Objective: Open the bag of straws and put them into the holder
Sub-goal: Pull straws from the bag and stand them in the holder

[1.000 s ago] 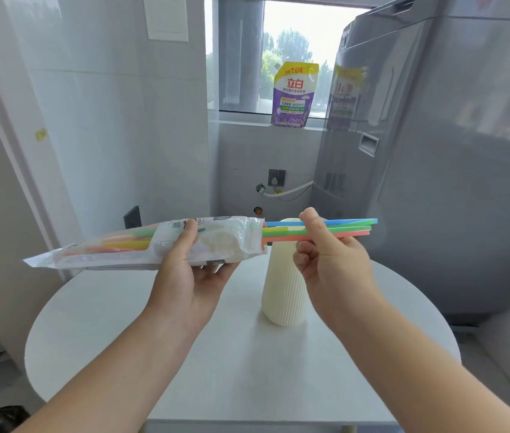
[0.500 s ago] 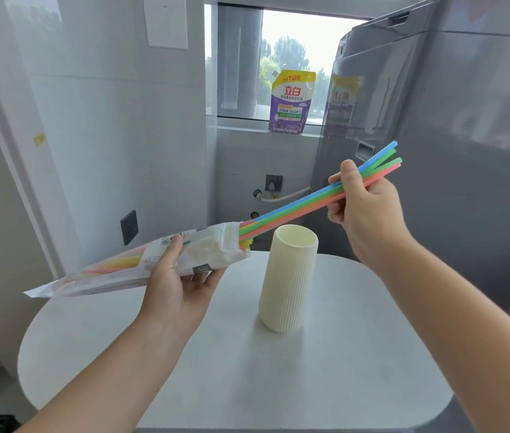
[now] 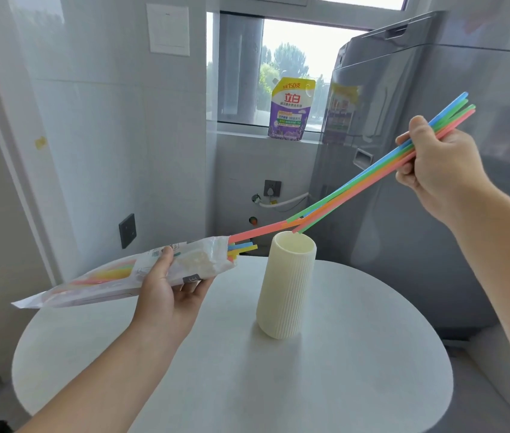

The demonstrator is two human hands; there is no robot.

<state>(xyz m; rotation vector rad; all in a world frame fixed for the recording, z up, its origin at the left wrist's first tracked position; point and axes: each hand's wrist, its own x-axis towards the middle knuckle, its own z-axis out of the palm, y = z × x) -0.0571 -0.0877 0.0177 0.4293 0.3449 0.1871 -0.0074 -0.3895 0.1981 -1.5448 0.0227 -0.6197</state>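
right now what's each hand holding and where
Left hand holds the straw bag near its open end; right hand pinches a bunch of straws near their upper ends.

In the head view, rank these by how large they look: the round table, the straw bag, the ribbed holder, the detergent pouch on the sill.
1. round table
2. straw bag and ribbed holder: similar apparent size, and the bag is held nearer the camera, so unranked
3. detergent pouch, smallest, though farthest away
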